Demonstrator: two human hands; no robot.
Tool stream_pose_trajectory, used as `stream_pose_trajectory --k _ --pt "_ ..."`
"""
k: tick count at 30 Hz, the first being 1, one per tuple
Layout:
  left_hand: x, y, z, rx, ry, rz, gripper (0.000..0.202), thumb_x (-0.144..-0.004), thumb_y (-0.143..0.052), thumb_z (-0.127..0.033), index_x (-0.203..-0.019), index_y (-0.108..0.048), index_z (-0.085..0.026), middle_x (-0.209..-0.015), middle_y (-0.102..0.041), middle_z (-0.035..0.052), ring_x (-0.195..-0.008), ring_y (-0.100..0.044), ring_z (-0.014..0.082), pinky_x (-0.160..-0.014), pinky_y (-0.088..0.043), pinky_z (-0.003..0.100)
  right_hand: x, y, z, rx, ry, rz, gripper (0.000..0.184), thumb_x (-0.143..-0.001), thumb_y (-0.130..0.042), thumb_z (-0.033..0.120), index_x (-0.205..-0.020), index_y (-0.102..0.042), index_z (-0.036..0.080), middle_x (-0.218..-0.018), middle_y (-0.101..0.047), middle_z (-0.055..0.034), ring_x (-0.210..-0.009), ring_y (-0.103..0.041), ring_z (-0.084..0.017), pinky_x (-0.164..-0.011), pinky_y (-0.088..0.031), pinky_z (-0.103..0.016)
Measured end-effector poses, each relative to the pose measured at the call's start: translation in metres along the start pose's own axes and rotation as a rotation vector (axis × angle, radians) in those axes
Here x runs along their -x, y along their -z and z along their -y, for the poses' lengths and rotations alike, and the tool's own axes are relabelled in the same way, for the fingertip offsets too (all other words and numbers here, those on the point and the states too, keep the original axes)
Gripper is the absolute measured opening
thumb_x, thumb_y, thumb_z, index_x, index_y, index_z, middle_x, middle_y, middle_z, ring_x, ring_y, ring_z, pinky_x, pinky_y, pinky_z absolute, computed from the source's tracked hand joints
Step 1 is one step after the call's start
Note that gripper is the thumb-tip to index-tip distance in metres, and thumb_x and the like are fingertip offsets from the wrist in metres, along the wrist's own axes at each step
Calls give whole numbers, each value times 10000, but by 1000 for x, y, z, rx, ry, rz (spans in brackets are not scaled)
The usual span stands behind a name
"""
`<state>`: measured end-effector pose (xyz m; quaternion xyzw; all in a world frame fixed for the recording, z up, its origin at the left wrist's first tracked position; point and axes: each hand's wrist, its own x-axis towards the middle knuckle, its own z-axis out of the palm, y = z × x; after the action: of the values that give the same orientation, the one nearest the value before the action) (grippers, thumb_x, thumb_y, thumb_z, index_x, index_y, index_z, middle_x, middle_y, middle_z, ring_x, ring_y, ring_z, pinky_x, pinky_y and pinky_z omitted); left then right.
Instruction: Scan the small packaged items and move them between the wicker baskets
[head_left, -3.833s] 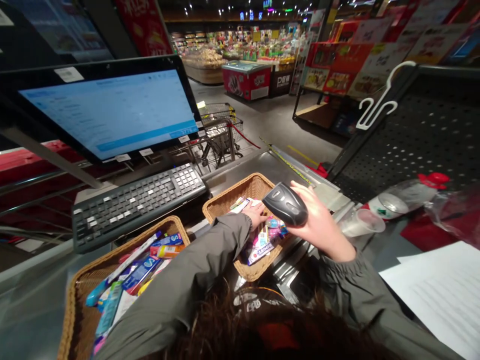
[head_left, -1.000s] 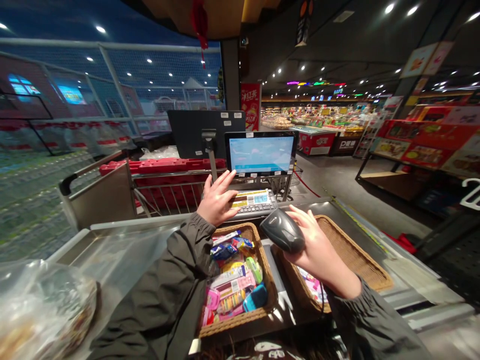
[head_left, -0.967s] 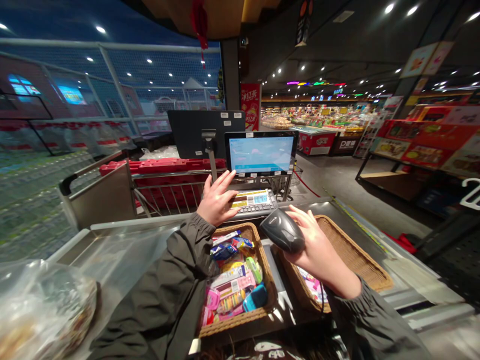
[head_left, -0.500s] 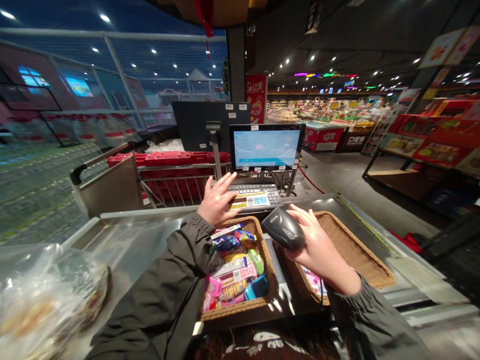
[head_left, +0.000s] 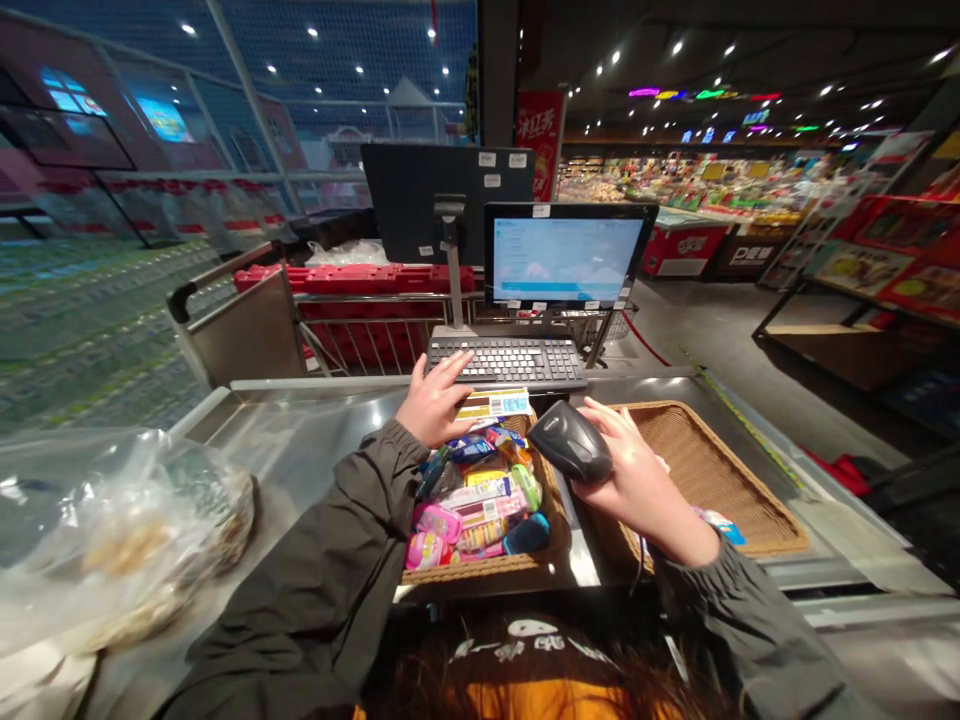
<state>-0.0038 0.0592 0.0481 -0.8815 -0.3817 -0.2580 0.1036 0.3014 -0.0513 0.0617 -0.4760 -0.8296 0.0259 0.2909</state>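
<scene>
My left hand has its thumb over the end of a flat yellow-and-white packet with a barcode and a pale blue patch. Its fingers stretch past the packet towards the keyboard. In my right hand is a black barcode scanner, its front end pointing left, towards the packet. Under both hands stands a wicker basket filled with colourful wrapped sweets and small packets. A second wicker basket lies to the right, partly hidden by my right hand, with a small blue-and-white packet inside.
A lit checkout screen stands behind the keyboard, beside the back of another monitor. On the metal counter, a clear plastic bag lies at left. Beyond the counter is a metal trolley with red contents.
My left hand has drawn the packet down off the keyboard, so it now lies above the basket's far edge. The scanner stays beside it. The view has tilted down and turned slightly left.
</scene>
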Motion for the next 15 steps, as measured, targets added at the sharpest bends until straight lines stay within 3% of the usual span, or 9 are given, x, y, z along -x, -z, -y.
stream_pose_trajectory --k 15 --pt "89 -20 38 -23 232 240 280 -735 -710 -384 -950 -740 -207 -1550 -398 150 -1411 -399 374 -1150 -132 707 -9 -31 22 -71 -23 135 491 -711 -646 243 -1199 -617 189 -1343 -579 -176 -1390 -410 -422 -1101 -247 -742"
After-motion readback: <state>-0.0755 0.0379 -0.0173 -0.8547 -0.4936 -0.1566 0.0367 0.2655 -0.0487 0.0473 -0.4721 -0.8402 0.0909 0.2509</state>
